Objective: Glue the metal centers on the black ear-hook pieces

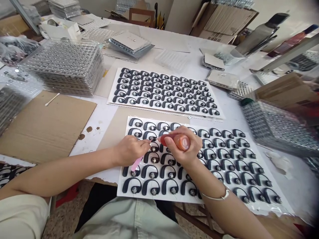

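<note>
My right hand (188,146) is wrapped around a small orange-red squeeze bottle (183,142). The bottle lies sideways, its narrow tip pointing left at a black hook-shaped piece near the sheet's upper left. Close by, my left hand (133,149) is closed in a pinch on a thin tool with a flat pink handle (136,164); its working end is too small to make out and comes near the bottle's tip. Under both hands lies a white sheet (122,194) with rows of black hook-shaped pieces (151,171), each with a round silvery part at one end.
A second sheet of black hook pieces (164,88) lies beyond. Stacked clear trays stand at left (64,66) and right (279,122). At the left are brown cardboard (47,129) and a cotton swab (52,99). A grey bottle (259,35) stands at the back right.
</note>
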A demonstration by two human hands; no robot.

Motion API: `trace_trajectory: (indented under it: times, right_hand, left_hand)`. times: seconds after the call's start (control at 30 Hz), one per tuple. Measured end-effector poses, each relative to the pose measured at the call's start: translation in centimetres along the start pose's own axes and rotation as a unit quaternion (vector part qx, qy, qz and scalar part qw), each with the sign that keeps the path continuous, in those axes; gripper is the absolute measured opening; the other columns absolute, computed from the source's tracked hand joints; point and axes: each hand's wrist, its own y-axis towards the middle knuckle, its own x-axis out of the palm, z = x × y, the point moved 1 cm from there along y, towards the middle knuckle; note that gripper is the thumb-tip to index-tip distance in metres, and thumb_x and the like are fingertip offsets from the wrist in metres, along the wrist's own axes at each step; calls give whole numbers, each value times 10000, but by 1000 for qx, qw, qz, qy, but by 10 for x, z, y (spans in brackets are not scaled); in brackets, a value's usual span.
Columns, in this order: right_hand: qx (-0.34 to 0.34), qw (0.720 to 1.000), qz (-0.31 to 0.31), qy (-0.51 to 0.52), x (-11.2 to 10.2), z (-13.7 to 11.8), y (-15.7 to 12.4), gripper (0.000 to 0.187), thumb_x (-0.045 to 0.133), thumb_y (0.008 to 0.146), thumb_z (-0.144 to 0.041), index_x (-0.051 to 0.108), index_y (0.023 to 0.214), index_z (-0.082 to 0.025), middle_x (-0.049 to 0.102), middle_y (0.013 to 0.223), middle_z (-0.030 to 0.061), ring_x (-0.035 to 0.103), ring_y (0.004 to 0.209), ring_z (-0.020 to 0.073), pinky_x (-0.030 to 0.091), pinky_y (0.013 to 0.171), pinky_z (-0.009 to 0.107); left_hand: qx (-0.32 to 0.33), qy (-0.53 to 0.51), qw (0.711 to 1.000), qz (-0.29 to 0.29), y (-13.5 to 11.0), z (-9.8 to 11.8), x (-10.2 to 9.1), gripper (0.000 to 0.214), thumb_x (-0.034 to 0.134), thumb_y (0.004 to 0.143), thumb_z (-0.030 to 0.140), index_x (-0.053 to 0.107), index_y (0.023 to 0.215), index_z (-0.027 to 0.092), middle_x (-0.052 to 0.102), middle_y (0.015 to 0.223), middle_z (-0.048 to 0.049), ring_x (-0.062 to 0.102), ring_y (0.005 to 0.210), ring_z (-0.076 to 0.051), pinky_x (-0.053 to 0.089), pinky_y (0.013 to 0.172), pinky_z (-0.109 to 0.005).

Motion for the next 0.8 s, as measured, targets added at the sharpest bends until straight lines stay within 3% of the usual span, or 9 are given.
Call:
trace_trajectory:
  times: [0.3,0.5,0.8]
  right_hand:
    - [14,1000,-10,14,-1,-1,1,133,706,720,-230,591,777,-197,623,613,-9,569,511,132,485,483,273]
    - [5,1000,-1,19,0,-1,0,135,705,718,-221,592,788,-202,619,618,-9,568,520,132,481,486,271]
    - [-1,1000,-3,17,1,0,1,143,707,724,-237,586,797,-209,623,620,-9,564,514,134,481,482,282]
  left_hand:
    - [-3,-6,1000,7,1,-4,-1,223,403,955,153,593,840,125,703,740,-37,603,476,-114,441,404,-210]
    - [-24,-17,999,-30,-2,-6,1,209,425,951,218,606,883,138,669,674,-25,599,507,-101,469,458,-174]
    - [-20,-37,999,-29,-2,-9,0,206,436,954,236,606,892,137,677,699,-40,635,556,-121,493,483,-188]
